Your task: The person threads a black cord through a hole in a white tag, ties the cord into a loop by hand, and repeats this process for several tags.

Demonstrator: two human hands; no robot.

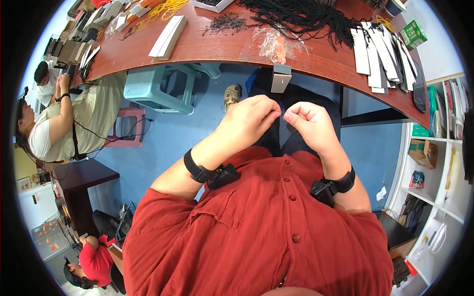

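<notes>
My left hand (253, 117) and my right hand (312, 124) are raised over my lap, close together but apart. Fingers and thumb are pinched on each, and whatever they may hold is too small or hidden to make out. Just beyond them, a small grey-and-white box (281, 80) stands at the table's front edge. Behind that box lie crumpled clear plastic bags (266, 43) and an orange strip (280, 48). A heap of black cords (301, 17) is spread farther back.
The reddish-brown table (207, 49) bears white tags (382, 56) on the right, a long white box (168, 38) and small black pieces (225, 23). Beneath it are teal stools (148, 86). White shelves (439, 197) stand at right. Other people (64, 118) sit along the left.
</notes>
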